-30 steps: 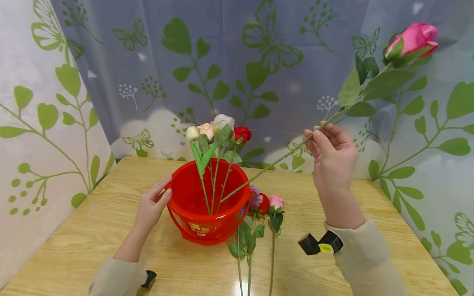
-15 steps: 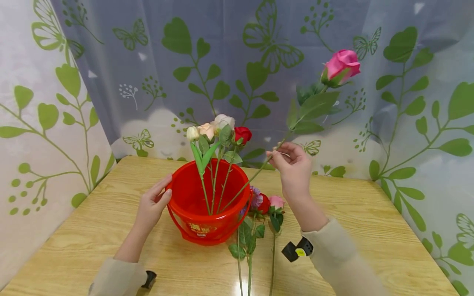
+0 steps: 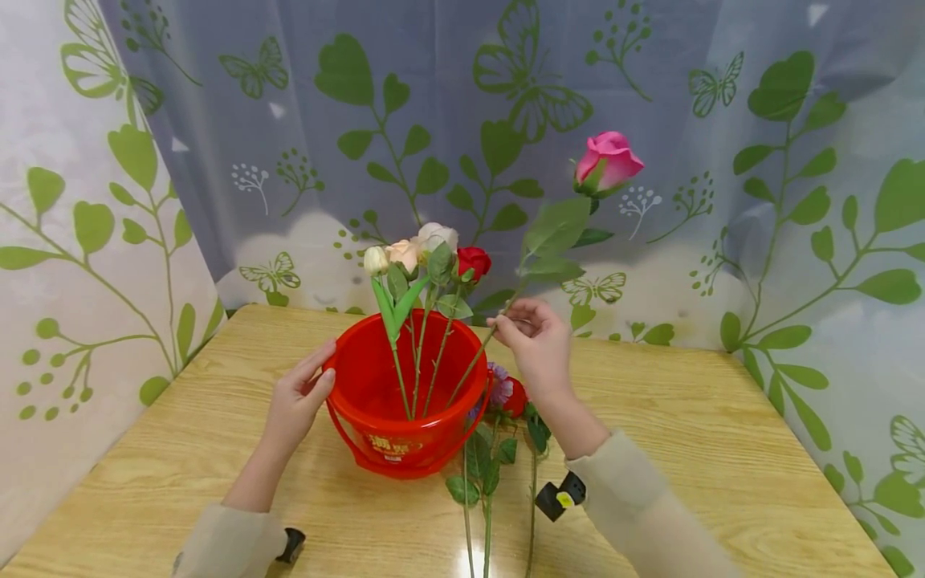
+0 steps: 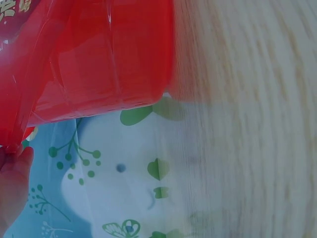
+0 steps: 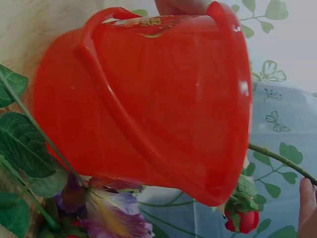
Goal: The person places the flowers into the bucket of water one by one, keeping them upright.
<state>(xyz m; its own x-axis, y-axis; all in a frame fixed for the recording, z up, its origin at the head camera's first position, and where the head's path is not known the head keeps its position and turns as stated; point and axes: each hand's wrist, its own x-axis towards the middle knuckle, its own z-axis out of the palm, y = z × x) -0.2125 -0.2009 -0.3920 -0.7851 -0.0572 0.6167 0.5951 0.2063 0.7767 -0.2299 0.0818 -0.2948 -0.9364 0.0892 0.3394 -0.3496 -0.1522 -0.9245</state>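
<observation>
My right hand (image 3: 535, 345) pinches the green stem of a pink rose (image 3: 609, 164) between thumb and fingers. The stem slants down over the right rim into a red bucket (image 3: 441, 449), its lower end inside. In the right wrist view the stem (image 5: 282, 159) shows beyond the bucket's rim, fingers at the frame's edge. My left hand (image 3: 295, 400) rests against the bucket's left side at the rim, fingers fairly straight. A cream tulip (image 3: 376, 261), a peach rose (image 3: 402, 255), a white flower (image 3: 437, 238) and a red rose (image 3: 474, 263) stand in the bucket.
On the wooden table (image 3: 650, 498), right of the bucket, lie a purple flower (image 3: 500, 388) and a red flower (image 3: 515, 400) with long stems toward the front. Another leafy stem (image 3: 533, 490) lies beside them. A patterned curtain (image 3: 289, 120) hangs behind the table.
My right hand has moved left and down toward the bucket, bringing the pink rose more upright and its bloom lower. It now covers the pale pink flower on the table. The left hand has stayed put.
</observation>
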